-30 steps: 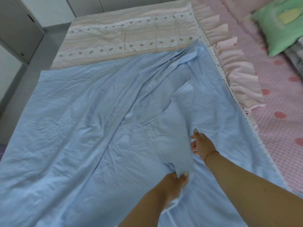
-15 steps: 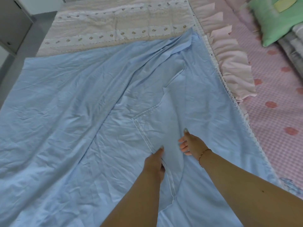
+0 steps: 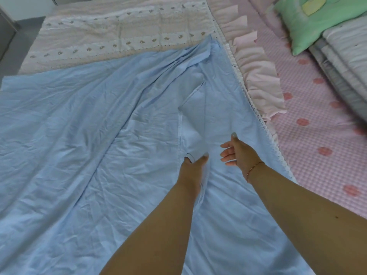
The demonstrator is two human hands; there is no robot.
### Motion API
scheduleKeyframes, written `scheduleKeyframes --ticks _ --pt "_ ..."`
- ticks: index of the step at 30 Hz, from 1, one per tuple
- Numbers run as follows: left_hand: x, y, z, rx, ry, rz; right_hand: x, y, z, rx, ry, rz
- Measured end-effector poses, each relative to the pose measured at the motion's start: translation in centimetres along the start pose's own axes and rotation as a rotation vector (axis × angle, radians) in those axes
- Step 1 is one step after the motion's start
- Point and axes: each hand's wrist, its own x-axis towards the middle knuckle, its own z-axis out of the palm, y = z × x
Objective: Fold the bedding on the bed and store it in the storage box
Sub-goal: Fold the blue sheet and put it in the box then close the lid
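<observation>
A wrinkled light blue sheet (image 3: 99,155) lies spread across the bed and fills most of the view. A folded-over flap of it with a stitched hem (image 3: 180,135) runs down the middle. My left hand (image 3: 193,167) pinches that flap near the hem, thumb and fingers closed on the fabric. To its right, my right hand (image 3: 238,153) hovers just over the sheet with fingers loosely spread and thumb up, holding nothing. No storage box is in view.
A beige patterned quilt (image 3: 119,36) lies beyond the blue sheet. A pink ruffled edge (image 3: 262,82) and pink checked bedding (image 3: 317,135) run along the right. A green pillow (image 3: 317,16) and grey folded bedding (image 3: 347,66) sit far right. Grey floor (image 3: 12,46) shows at upper left.
My left hand has slid forward along the flap's hem and the flap now lies flatter. My right hand has let the fabric go and spread its fingers.
</observation>
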Motion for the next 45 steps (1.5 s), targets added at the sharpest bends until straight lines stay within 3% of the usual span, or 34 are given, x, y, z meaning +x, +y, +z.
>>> scheduleKeyframes --ticks 3,7,10,14,17,20,23,28,33,38,45 --pt "1.1 1.1 -0.5 -0.263 0.107 -0.020 -0.3 1.0 -0.4 0.011 -0.025 0.034" --pt "0.2 1.7 0.1 0.034 -0.056 0.092 -0.4 1.5 -1.2 0.037 0.017 -0.013" --pt "-0.7 1.4 2.0 0.142 -0.250 0.052 -0.3 0.5 -2.2 0.042 0.052 -0.047" --pt "0.9 2.6 3.9 0.014 -0.157 0.032 0.1 -0.6 -3.3 0.034 0.024 -0.041" --pt "1.8 2.7 4.8 0.233 -0.129 0.083 0.3 -0.8 -4.2 0.034 0.033 -0.036" --pt "0.4 1.3 6.1 0.389 -0.251 0.085 0.4 -1.1 -5.4 0.030 0.054 -0.021" --pt "-1.1 -0.4 6.4 0.496 -0.392 0.068 0.1 -1.7 -6.6 -0.026 -0.049 0.054" --pt "-3.1 -1.8 7.5 0.665 -0.489 0.068 0.0 -2.5 -8.9 -0.212 -0.168 0.173" --pt "-4.5 -2.5 9.2 0.855 -0.540 0.137 -0.1 -1.6 -11.5 -0.453 -0.057 0.110" --pt "-5.8 -4.1 10.3 0.966 -0.582 0.133 -1.8 0.3 -14.2 -0.544 -0.024 0.189" --pt "-7.2 -5.8 10.8 1.083 -0.535 0.116 -4.9 3.6 -17.8 -0.334 0.114 0.348"
